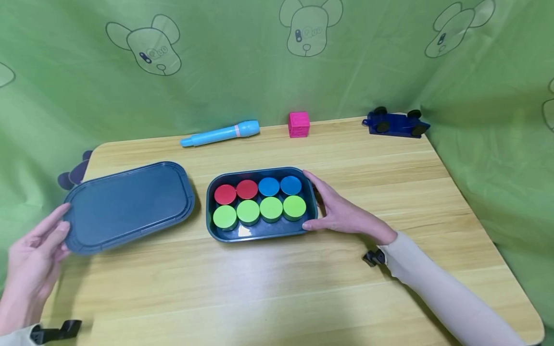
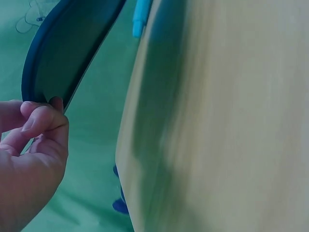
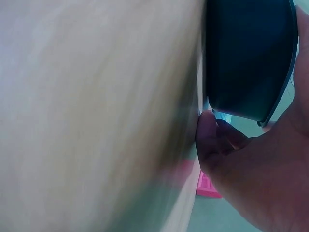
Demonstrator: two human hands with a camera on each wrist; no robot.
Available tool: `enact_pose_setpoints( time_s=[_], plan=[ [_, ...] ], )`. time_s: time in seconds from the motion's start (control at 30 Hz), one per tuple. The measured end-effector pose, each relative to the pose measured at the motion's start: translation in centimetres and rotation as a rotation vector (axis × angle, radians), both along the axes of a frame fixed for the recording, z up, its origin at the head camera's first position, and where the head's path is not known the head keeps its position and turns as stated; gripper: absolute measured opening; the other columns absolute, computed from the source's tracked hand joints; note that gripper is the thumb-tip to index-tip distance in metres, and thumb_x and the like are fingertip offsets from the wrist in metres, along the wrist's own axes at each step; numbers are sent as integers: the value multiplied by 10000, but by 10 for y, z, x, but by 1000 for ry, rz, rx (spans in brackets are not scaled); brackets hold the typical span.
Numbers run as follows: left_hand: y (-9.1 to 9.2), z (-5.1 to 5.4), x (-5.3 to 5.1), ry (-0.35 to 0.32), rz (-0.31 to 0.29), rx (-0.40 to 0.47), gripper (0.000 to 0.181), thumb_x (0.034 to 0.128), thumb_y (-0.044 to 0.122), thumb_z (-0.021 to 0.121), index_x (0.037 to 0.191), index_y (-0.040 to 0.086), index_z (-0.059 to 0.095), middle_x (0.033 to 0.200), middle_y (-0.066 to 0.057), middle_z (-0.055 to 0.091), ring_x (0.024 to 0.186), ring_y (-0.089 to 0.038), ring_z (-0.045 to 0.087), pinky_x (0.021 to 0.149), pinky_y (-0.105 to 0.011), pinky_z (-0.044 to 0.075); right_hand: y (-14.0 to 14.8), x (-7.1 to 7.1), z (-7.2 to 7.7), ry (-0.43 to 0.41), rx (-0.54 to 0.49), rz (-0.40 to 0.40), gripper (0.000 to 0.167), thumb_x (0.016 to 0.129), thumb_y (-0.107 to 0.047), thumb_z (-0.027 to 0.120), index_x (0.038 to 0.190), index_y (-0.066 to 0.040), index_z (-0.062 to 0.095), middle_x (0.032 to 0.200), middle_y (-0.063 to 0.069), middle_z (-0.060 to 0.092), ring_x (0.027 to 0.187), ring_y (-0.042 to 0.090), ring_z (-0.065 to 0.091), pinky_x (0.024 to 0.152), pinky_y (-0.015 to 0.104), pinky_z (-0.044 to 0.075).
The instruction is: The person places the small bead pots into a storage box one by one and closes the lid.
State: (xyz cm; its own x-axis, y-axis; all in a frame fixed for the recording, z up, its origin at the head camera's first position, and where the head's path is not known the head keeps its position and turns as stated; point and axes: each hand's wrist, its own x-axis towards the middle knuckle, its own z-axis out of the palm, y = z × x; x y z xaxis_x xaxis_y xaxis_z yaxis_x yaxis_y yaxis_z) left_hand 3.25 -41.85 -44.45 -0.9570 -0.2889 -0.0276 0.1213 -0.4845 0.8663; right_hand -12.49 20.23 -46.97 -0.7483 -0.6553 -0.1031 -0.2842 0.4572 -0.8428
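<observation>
On the left, my left hand [image 1: 36, 262] pinches the near-left end of a dark blue lid [image 1: 130, 206], thumb on top. The lid is held above the table, as its shadow shows; the left wrist view catches its underside [image 2: 72, 48]. Mid-table sits a dark blue rectangular box [image 1: 259, 235], uncovered. Inside stand two rows of round pieces: two red [image 1: 225, 194], two blue [image 1: 269, 186] at the back, several green ones [image 1: 248, 211] in front. My right hand [image 1: 342, 209] grips the box's right end, thumb at the near corner, index finger at the far corner.
Along the table's back edge lie a light blue pen-like stick [image 1: 220, 135], a pink cube [image 1: 299, 125] and a dark blue toy vehicle [image 1: 395, 123] with black wheels. A green curtain [image 1: 242, 62] hangs behind the wooden table [image 1: 277, 288] and at its sides.
</observation>
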Motion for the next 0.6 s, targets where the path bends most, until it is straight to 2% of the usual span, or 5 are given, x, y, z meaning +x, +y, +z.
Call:
enact_pose_setpoints(
  time_s=[0.1,0.23,0.37,0.5,0.6],
  plan=[
    [6,3,-6,33,-25,51,494,1083,-175,479,1551,-42,564,1008,-170,769,611,-143,606,478,-223,468,1,0,1,-3,-4,-5,1222,948,-233,901,1766,-342,-1,1804,61,98,1630,327,179,1269,638,241],
    [18,10,-16,65,-59,124,499,1084,-185,462,1562,-62,538,1006,-190,764,609,-158,610,474,-227,470,2,1,5,19,9,-23,1130,984,-300,863,1770,-328,52,1779,102,174,1578,355,287,1231,661,318],
    [36,18,-30,76,-62,130,481,1079,-183,483,1544,-77,550,990,-173,761,614,-161,630,475,-215,478,0,0,10,138,36,-96,951,1021,-416,801,1757,-251,221,1714,118,300,1498,340,400,1177,668,396],
    [59,28,-45,73,-72,123,457,1076,-175,506,1518,-88,577,974,-154,754,610,-156,628,478,-205,471,-7,-2,15,285,-56,-216,649,1076,-346,734,1638,-142,482,1626,78,453,1446,290,479,1120,601,478],
    [77,32,-55,82,-96,131,448,1073,-171,520,1509,-88,588,980,-145,753,604,-144,617,482,-199,470,-15,-3,22,327,-181,-263,438,1113,-211,676,1530,-99,602,1509,42,594,1352,234,577,1054,464,532]
  ],
)
